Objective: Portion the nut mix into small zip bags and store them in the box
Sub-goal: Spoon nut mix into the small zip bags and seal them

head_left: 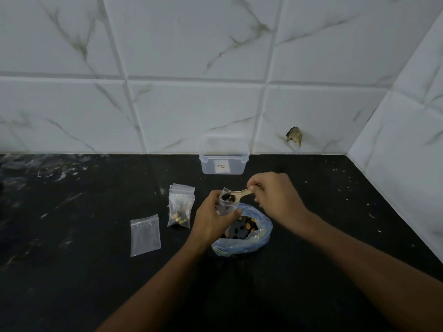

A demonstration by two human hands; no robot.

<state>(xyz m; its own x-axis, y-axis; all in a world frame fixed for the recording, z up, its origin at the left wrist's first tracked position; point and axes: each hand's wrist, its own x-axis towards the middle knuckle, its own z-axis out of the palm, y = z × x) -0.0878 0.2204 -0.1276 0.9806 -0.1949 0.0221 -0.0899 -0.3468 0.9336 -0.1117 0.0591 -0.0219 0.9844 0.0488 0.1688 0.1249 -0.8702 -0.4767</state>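
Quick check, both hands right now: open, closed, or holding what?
Left hand: grips a small zip bag, mouth up.
Right hand: pinches a wooden spoon, its bowl at the bag's mouth.

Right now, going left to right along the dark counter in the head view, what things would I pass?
Empty zip bag → filled zip bags → left hand holding a small bag → right hand with the wooden spoon.

A single wide-angle head camera looks forward and down from the person's own standpoint, close over the black desk [72, 271]. It faces the tiled wall [191, 104] at the desk's far edge, with a side wall [407, 152] meeting it at right.
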